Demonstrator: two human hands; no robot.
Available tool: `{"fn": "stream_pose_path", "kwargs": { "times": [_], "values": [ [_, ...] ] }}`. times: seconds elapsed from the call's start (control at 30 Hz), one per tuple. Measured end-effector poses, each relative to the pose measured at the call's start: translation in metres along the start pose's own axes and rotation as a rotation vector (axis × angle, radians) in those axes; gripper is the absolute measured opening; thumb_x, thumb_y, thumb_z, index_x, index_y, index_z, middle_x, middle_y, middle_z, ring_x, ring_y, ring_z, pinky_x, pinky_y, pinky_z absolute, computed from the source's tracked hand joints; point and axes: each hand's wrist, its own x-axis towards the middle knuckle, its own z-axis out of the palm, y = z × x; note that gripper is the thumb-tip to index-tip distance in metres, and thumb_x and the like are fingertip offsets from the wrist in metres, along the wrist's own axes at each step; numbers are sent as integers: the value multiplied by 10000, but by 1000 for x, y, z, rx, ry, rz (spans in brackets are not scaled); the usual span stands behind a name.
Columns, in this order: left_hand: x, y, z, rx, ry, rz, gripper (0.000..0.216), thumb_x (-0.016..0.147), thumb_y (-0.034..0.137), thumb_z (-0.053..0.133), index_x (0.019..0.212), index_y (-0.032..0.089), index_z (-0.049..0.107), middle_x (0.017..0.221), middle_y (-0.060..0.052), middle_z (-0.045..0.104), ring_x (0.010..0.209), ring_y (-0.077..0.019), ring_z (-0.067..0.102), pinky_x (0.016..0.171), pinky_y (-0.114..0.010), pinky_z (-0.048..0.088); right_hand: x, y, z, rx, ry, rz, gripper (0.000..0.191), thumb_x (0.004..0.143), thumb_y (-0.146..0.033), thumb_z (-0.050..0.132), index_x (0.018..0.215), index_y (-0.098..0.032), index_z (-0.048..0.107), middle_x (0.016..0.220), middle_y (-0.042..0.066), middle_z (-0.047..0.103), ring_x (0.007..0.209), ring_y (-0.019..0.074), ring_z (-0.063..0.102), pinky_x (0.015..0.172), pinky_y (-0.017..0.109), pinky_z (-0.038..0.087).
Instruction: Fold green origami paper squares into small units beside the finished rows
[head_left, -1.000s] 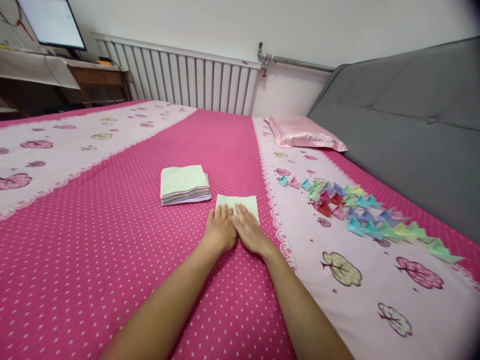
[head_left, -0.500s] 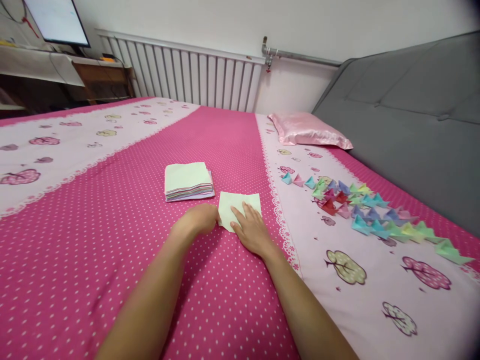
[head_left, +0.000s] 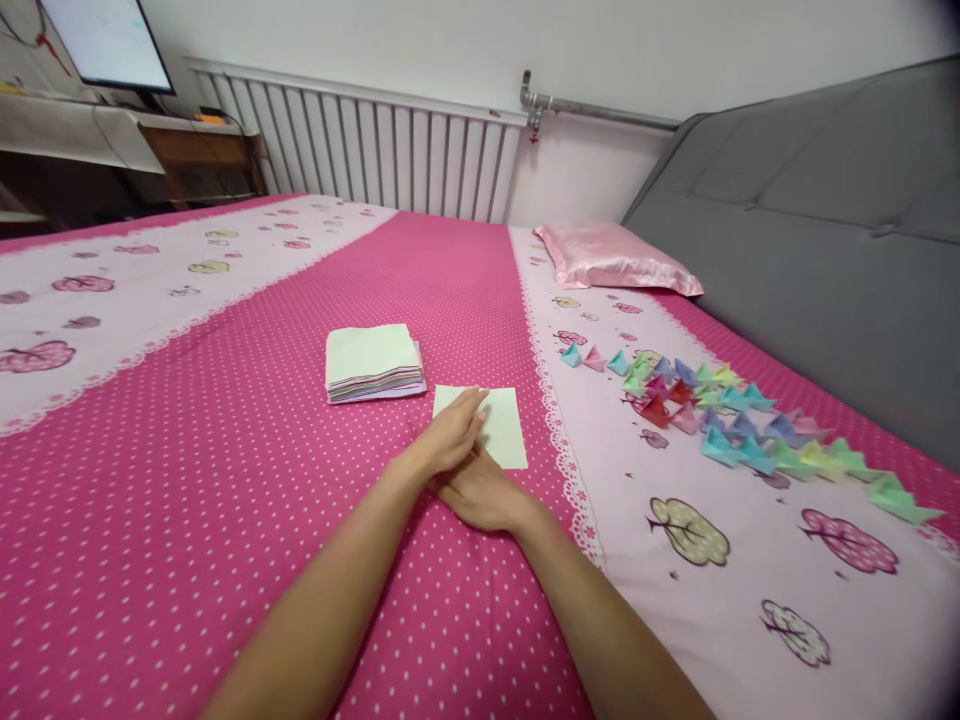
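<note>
A pale green square sheet of paper (head_left: 504, 425) lies flat on the bed. My left hand (head_left: 454, 430) rests over its left part with the fingers stretched out and pointing away from me. My right hand (head_left: 480, 490) is at the sheet's near left corner, crossing close below my left hand. Its fingertips are partly hidden there, so whether they pinch the paper does not show. Left of the sheet sits a stack of coloured paper squares (head_left: 375, 362), a pale green one on top.
Several folded paper boats (head_left: 739, 452) in many colours stand in rows on the right side of the bedspread (head_left: 247, 480). A pink pillow (head_left: 615, 262) lies near the grey headboard (head_left: 810, 200). Behind the bed is a radiator (head_left: 360, 140); a monitor (head_left: 109, 45) is at the far left.
My left hand has moved from the sheet's left edge onto the paper, its fingers now stretched out. My right hand has slid from the sheet's middle down-left to its near corner.
</note>
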Motion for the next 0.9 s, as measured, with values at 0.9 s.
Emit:
{"fn": "stream_pose_path", "kwargs": {
  "times": [0.9],
  "values": [
    [-9,-14,18,446,-218,-109,555,842,287,305,1346,68,226,1421,-148,190,1309,-249,131,1059,-394,140,5,36,6,106,211,365,570,892,-480,138,1375,-179,154,1440,37,156,1323,174,96,1077,390,77]
  ]
}}
